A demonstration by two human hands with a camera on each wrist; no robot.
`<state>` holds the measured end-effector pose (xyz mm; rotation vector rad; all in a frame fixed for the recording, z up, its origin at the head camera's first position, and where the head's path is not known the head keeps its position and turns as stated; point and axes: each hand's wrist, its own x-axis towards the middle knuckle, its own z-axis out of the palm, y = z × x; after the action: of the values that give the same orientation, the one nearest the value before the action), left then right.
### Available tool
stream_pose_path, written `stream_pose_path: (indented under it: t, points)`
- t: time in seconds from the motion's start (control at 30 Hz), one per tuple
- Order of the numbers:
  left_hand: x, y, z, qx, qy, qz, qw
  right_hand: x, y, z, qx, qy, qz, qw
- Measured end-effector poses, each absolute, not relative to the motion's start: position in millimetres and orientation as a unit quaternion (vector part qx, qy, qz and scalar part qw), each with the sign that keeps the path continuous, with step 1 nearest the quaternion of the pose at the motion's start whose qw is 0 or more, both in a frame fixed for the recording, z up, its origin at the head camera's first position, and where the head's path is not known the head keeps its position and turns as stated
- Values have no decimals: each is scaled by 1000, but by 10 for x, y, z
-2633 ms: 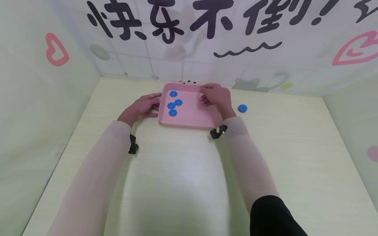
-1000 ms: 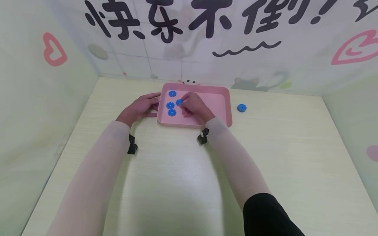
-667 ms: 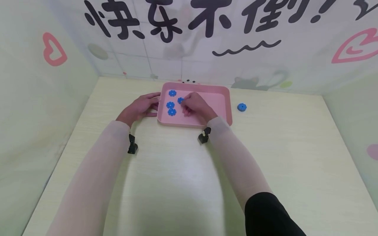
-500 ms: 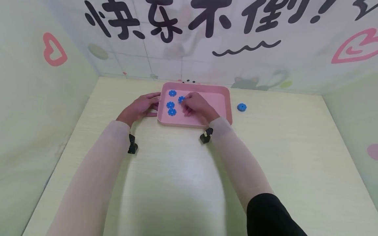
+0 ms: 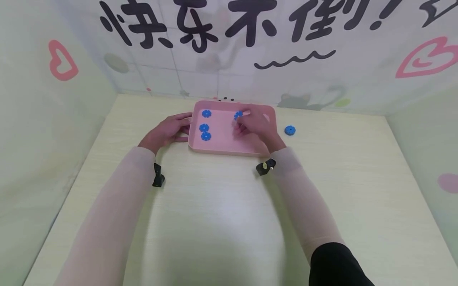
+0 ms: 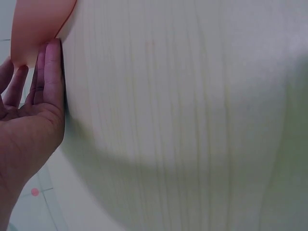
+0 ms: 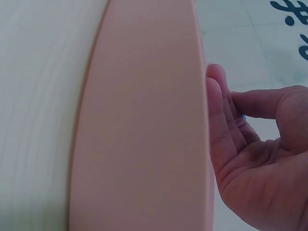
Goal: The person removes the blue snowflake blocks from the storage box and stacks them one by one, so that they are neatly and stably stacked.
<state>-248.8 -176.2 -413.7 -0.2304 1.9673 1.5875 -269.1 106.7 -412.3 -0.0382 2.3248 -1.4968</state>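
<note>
My right hand (image 5: 255, 122) is over the middle-right of the pink tray (image 5: 232, 148), pinching a blue notched plastic disc (image 5: 237, 115) between thumb and fingers. In the right wrist view only a sliver of that blue shows behind the thumb. Three matching blue discs lie near the tray's left side: an upper disc (image 5: 206, 113), a middle disc (image 5: 204, 128) and a lower disc (image 5: 206, 136), the last two close together. My left hand (image 5: 168, 129) rests against the tray's left wall, its fingers straight in the left wrist view.
Another blue disc (image 5: 290, 130), thicker-looking, lies on the pale wooden table (image 5: 214, 206) to the right of the tray. A printed cloth backdrop (image 5: 229, 75) stands right behind the tray, with side walls at left and right.
The right hand first moved left to a disc by the others, took hold of it and has carried it right across the tray. The left hand keeps its place.
</note>
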Motion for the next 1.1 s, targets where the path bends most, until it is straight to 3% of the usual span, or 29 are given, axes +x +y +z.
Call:
stream_pose_path:
  t: [0.3,1.1]
  points:
    - [-2596,-1830,-4371,-81,739,605,284,-2631,1422,-4148,-13,815,-562,144]
    - [-2595,-1816,-4380,-82,736,613,277,-2443,2293,-4171,116,775,-619,48]
